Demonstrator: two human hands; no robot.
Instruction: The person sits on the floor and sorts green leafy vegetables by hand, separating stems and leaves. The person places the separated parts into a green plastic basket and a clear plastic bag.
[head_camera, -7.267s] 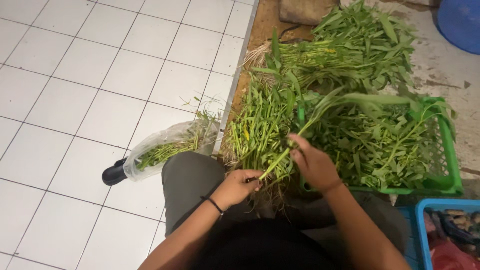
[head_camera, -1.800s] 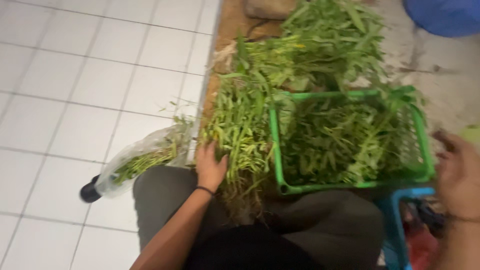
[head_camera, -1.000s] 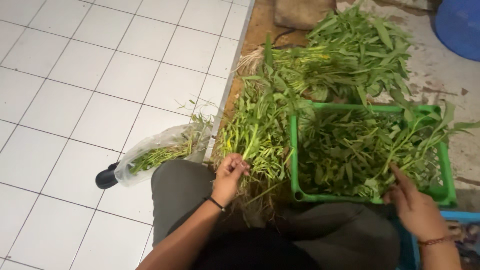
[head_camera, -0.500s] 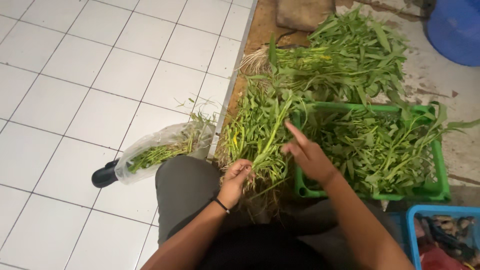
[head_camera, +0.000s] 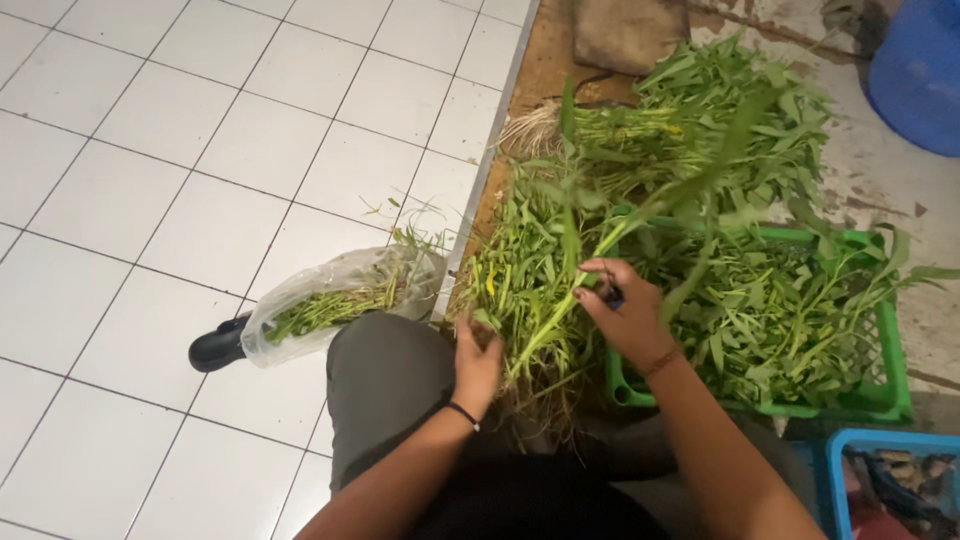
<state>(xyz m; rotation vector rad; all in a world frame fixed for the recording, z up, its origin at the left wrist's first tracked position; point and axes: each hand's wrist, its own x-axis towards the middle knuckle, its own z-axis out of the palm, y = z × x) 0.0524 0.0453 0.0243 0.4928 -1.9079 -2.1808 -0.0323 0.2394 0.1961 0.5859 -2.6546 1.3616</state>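
Left hand (head_camera: 478, 352): fingers closing around root end of greens bunch (head_camera: 530, 290).
Right hand (head_camera: 622, 312): fingers pinching one stalk (head_camera: 640, 215) (soft, floppy, probably bruising easily; gripping low).

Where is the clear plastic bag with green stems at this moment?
In the head view, the clear plastic bag lies on the white tiled floor, left of the person's knee and beside a black shoe.

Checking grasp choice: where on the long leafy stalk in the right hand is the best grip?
Low on the bare stem of the stalk, near where the right hand has it, coming from the person's side: the top is loose leaf, the stem firmer.
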